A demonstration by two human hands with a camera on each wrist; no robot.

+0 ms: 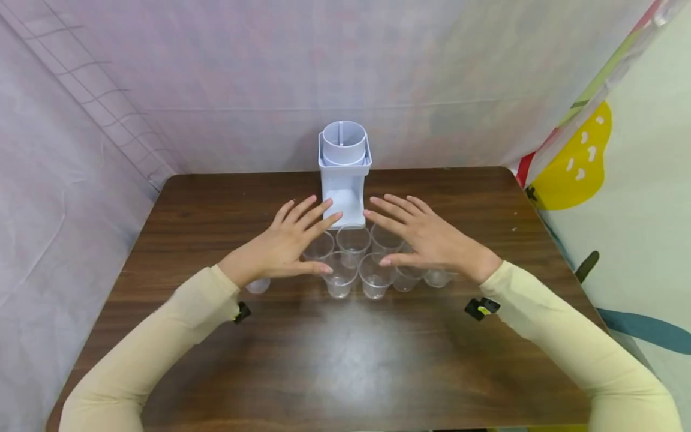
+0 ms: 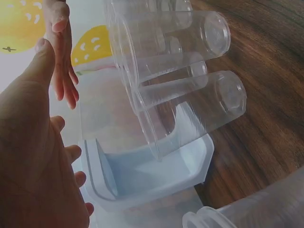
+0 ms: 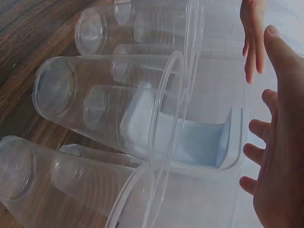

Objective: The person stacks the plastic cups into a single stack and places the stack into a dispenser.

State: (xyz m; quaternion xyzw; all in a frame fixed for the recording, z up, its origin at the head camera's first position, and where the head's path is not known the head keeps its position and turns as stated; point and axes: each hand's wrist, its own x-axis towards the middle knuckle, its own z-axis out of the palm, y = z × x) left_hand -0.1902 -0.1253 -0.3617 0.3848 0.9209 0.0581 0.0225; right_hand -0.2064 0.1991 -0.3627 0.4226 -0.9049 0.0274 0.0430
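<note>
My left hand (image 1: 283, 243) and right hand (image 1: 423, 237) hover palm down above a group of clear plastic cups, fingers spread and nothing held. In the head view the front cups (image 1: 340, 282) stand upright on the table, with more in a row behind, partly hidden by the hands. Close by the left wrist's view, an upright cup (image 2: 199, 109) overlaps others. Another cup (image 3: 104, 90) shows in the right wrist view, beside my straight fingers (image 3: 259, 152). Behind the cups stands a pale blue-white plastic holder (image 1: 344, 198) with a round tube on top.
Beneath the left hand's wrist, a separate clear cup (image 1: 258, 285) shows its base; the left wrist view has ribbed clear plastic (image 2: 266, 206) at its lower right corner. The brown wooden table (image 1: 351, 366) meets a pale curtain (image 1: 259, 66) at the back. Black wrist devices (image 1: 482, 308) hang at the sleeves.
</note>
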